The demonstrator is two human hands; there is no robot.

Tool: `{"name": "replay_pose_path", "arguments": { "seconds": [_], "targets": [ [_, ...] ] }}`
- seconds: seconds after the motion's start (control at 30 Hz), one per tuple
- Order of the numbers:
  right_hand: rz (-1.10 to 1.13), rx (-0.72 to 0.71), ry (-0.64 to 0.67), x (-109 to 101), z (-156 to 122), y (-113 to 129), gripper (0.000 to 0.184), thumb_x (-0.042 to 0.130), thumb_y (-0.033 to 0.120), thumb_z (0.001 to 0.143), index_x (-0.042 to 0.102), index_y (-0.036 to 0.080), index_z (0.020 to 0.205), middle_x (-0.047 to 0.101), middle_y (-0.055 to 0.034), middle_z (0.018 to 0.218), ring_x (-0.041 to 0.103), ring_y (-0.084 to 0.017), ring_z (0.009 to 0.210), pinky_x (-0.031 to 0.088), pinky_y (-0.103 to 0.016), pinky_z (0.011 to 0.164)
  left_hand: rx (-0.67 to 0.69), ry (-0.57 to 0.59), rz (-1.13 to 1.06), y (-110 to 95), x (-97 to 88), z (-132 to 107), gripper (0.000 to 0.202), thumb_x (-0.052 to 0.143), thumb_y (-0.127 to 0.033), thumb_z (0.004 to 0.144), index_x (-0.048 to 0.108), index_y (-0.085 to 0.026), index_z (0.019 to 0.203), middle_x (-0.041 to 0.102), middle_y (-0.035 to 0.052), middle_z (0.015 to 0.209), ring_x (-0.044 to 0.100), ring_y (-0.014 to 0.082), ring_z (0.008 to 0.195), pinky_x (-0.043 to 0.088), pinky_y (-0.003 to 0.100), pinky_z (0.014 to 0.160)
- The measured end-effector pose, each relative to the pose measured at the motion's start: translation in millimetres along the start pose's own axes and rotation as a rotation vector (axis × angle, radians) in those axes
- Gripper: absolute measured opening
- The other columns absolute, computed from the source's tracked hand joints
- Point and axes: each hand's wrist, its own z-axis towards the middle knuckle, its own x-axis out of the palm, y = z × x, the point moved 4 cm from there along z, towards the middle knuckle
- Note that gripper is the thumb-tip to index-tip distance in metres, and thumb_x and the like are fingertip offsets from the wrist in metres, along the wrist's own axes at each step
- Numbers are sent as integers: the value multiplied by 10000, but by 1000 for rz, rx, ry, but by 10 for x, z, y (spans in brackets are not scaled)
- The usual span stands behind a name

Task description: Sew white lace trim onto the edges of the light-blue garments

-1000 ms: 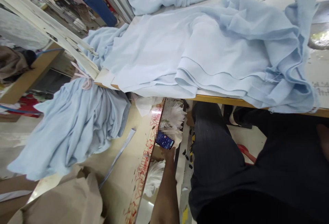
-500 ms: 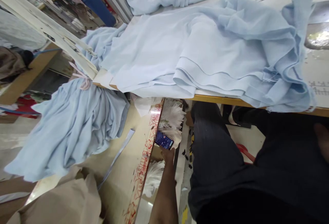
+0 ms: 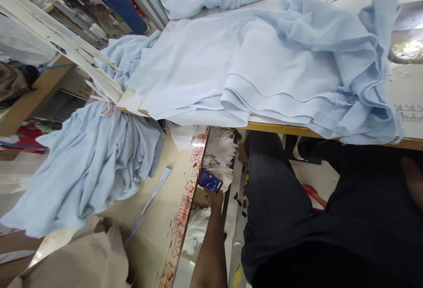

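Note:
My left hand [image 3: 214, 197] is stretched down below the table edge and is closed on a phone [image 3: 210, 181] with a lit blue screen. The phone hangs over white feathery pieces [image 3: 220, 149] on the floor beside my dark trouser leg [image 3: 274, 191]. A small part of my right hand [image 3: 413, 181] shows at the far right edge near my lap; its fingers are hidden. Stacked pale blue fabric pieces [image 3: 251, 67] lie on the table above, untouched by either hand.
The wooden table edge [image 3: 291, 130] runs across the middle. A tied bundle of pale blue fabric [image 3: 89, 155] hangs off the table's left corner. Beige cloth [image 3: 82, 261] lies lower left, with a loose strip [image 3: 152, 200] nearby. Shelves with clutter stand at the upper left.
The view has drifted slightly, shifting everything a little left. My left hand still holds the phone in about the same place.

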Motion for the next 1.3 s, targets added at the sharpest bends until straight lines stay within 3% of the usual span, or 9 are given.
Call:
{"name": "replay_pose_path", "arguments": {
  "seconds": [0.53,0.9,1.1,1.3],
  "targets": [
    [8,-118,-53,-111,78,125,686,322,582,853,603,-6,1070,627,-264,883,591,-455,986,502,-498,702,-30,-8,-35,-1,5,-31,358,572,-326,883,529,-174,1205,562,87,1214,586,223,1038,506,435,855],
    [-53,-111,-51,-77,54,86,646,314,593,834,609,53,1028,594,-189,733,609,-440,850,486,-474,620,-111,-38,-17,73,28,-82,358,586,-322,874,533,-177,1198,567,80,1202,589,227,1037,510,420,844],
    [-37,-123,-29,-94,76,84,654,327,592,830,600,48,1068,616,-225,839,600,-433,926,488,-472,646,-55,-34,-1,176,77,-261,312,560,-310,892,545,-188,1179,581,80,1187,595,216,1013,517,418,831],
    [-40,-110,-30,-78,57,83,682,300,588,836,604,18,1056,594,-213,774,596,-445,904,482,-487,647,45,-35,2,288,122,-382,294,535,-314,907,550,-193,1174,582,79,1186,598,205,1002,519,407,831]
  ]
}}
